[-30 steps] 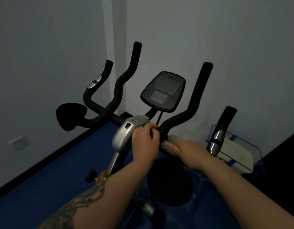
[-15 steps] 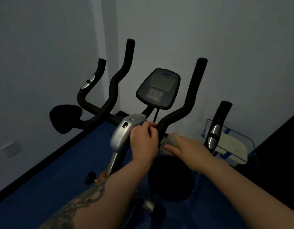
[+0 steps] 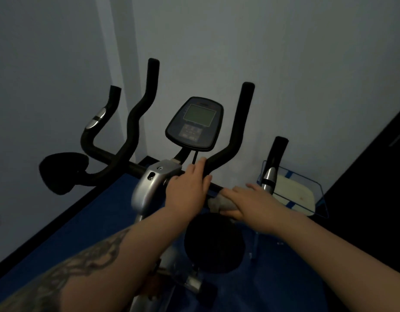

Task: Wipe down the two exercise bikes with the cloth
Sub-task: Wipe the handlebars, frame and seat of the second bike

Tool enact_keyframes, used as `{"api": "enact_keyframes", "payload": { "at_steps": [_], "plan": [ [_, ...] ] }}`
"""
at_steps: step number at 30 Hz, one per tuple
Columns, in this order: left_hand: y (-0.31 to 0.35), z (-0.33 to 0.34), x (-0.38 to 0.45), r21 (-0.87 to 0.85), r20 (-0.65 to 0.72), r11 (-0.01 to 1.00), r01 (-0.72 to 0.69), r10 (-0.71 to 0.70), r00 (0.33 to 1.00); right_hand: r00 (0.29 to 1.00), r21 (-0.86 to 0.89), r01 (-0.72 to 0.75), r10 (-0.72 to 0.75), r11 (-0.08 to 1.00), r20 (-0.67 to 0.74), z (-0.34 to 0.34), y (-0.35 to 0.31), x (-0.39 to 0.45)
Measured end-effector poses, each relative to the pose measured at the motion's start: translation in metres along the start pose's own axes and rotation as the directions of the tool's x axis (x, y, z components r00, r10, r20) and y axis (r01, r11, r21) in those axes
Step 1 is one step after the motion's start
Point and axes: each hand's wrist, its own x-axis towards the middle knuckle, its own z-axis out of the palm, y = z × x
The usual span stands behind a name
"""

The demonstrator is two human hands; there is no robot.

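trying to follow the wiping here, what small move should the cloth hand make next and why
Probably slide the right hand and the cloth outward along the handlebar toward the upright grip with the silver sensor. The cloth lies on the bar just right of the left hand, and that outer stretch lies beyond it.

- Grey walls (image 3: 307,52) fill my upper frame, dimly lit.
- Blue floor (image 3: 86,221) spreads lower left.
- A clear bin (image 3: 320,194) sits at right.
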Motion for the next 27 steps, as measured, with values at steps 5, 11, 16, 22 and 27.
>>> {"api": "enact_keyframes", "payload": {
  "at_steps": [5, 11, 16, 22, 27],
  "plan": [
    [0.008, 0.002, 0.028, -0.03, 0.176, 0.99, 0.135, -0.127, 0.976, 0.975, -0.072, -0.082, 0.065, 0.994, -0.214, 0.009, -0.01, -0.013],
    [0.006, 0.014, 0.021, -0.119, 0.013, 0.985, 0.123, -0.122, 0.992, 0.824, -0.004, -0.174, 0.144, 0.985, -0.548, 0.026, -0.005, -0.036],
    [0.007, 0.014, 0.021, -0.112, 0.011, 0.983, 0.144, -0.143, 0.99, 0.545, 0.351, -0.393, 0.523, 0.85, -0.655, 0.008, 0.002, -0.021],
    [0.007, 0.014, 0.02, -0.108, 0.0, 0.984, 0.144, -0.145, 0.989, 0.437, 0.569, -0.305, 0.643, 0.764, -0.629, 0.043, -0.04, -0.019],
    [0.007, 0.012, 0.02, -0.116, 0.014, 0.982, 0.151, -0.15, 0.989, 0.362, 0.576, -0.361, 0.679, 0.734, -0.638, 0.002, 0.005, -0.002]
  ]
}}
